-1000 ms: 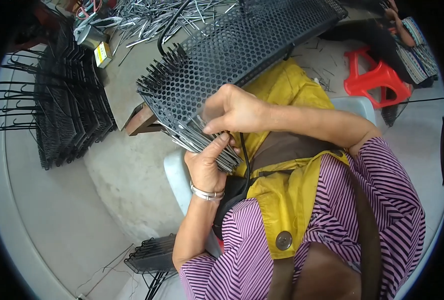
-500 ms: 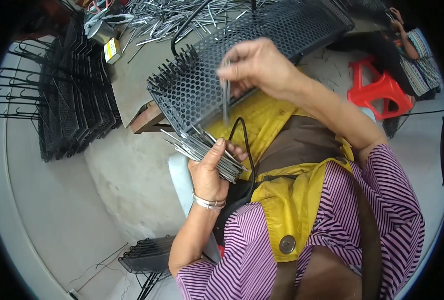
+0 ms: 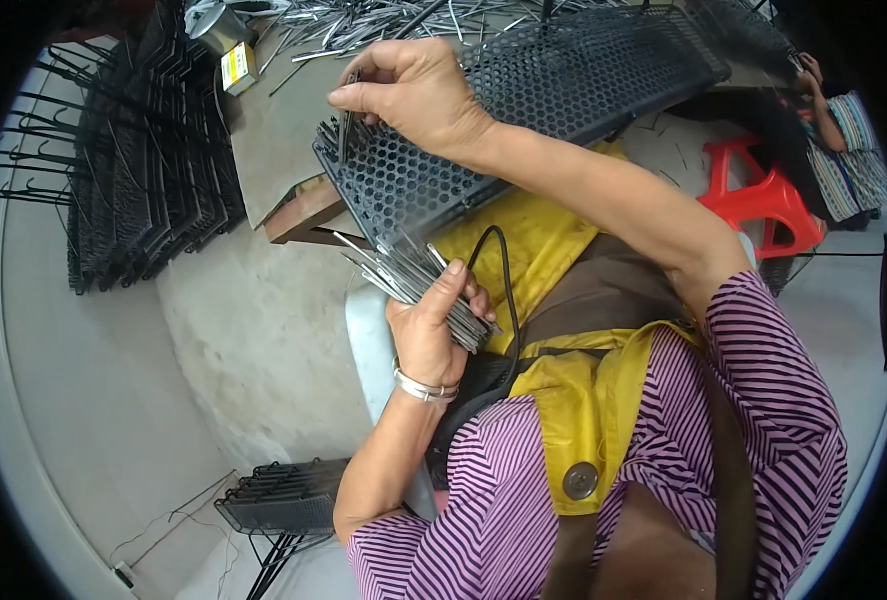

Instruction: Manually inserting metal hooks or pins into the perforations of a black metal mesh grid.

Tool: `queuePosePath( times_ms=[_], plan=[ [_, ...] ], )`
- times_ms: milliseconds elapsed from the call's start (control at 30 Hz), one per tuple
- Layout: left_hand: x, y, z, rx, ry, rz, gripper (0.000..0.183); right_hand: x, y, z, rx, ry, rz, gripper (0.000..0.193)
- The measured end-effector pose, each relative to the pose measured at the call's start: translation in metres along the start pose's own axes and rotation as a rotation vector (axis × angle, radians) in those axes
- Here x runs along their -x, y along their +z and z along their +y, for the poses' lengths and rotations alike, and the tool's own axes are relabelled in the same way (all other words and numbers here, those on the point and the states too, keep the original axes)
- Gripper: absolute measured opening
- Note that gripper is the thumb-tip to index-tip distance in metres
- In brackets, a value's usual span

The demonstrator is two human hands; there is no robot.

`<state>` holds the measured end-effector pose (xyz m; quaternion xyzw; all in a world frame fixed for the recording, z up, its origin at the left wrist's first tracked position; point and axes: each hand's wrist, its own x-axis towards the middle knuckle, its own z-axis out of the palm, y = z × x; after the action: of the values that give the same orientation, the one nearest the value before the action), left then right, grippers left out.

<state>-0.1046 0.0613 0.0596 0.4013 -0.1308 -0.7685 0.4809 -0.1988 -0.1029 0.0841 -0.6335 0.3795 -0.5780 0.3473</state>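
My left hand (image 3: 429, 322) is closed round a thick bundle of thin grey metal strips (image 3: 394, 272), held in front of my yellow apron. My right hand (image 3: 419, 100) reaches up and across, its thumb and fingers pinching one or more slim dark metal strips (image 3: 345, 135) that point down. Below those fingertips lies the left end of a black perforated metal panel (image 3: 574, 75) with rows of round holes. Several short dark pieces stand up from the holes there, partly hidden by the right hand. Whether the pinched strip touches the panel, I cannot tell.
A large heap of loose metal strips (image 3: 364, 28) covers the tabletop's far side. Beside it are a tin can (image 3: 216, 28) and a yellow-white box (image 3: 239, 68). Black racks with hooks (image 3: 149, 170) stack at left. A red stool (image 3: 764, 195) and another person (image 3: 844, 140) are at right.
My right hand has moved left and up with the metal strip, from above the panel's near edge to its left end. The left hand keeps its bundle in nearly the same place.
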Motion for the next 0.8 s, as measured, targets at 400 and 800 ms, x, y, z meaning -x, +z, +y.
queuePosePath(
  times_ms=[400,800],
  plan=[
    [0.002,0.0,0.0,0.032,-0.026,-0.003,0.013,-0.007,-0.001,-0.011,0.188,-0.203,-0.198,0.014],
    [0.003,0.006,0.004,0.042,-0.033,0.002,0.012,-0.029,0.002,-0.001,0.207,-0.233,-0.426,0.017]
  ],
)
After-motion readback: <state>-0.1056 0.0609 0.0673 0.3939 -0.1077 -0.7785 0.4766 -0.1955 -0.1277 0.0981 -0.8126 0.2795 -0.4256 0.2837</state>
